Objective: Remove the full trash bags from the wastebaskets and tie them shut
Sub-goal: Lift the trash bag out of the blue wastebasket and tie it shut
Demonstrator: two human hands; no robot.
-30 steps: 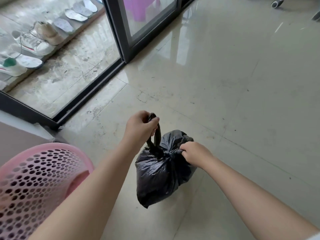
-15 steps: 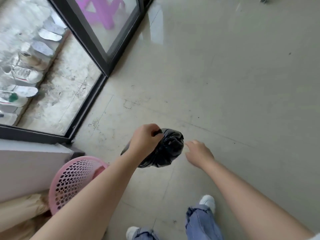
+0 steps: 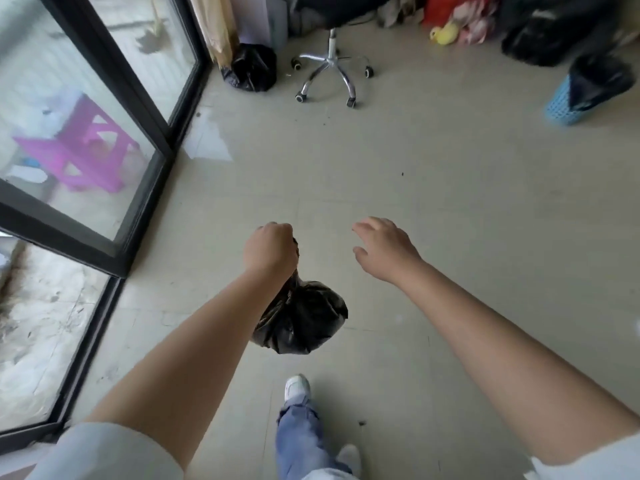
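Observation:
A small black trash bag (image 3: 304, 317), knotted at the top, hangs above the floor from my left hand (image 3: 272, 249), which is a fist closed around its handles. My right hand (image 3: 384, 249) floats to the right of it, fingers spread, holding nothing and clear of the bag. Far ahead, a second tied black trash bag (image 3: 251, 69) sits on the floor by the curtain. At the far right a blue wastebasket (image 3: 562, 105) lies tilted with a black bag (image 3: 601, 79) bulging out of it.
Black-framed glass sliding doors (image 3: 145, 109) run along the left, a purple stool (image 3: 79, 147) behind the glass. An office chair's chrome wheeled base (image 3: 330, 72) stands ahead. Clutter and another black bag (image 3: 550, 36) line the back wall. My feet and jeans (image 3: 299, 427) are below.
My right hand let go of the bag and opened. I stood up and turned away from the pink wastebasket, which left the view; the far side of the room came into view.

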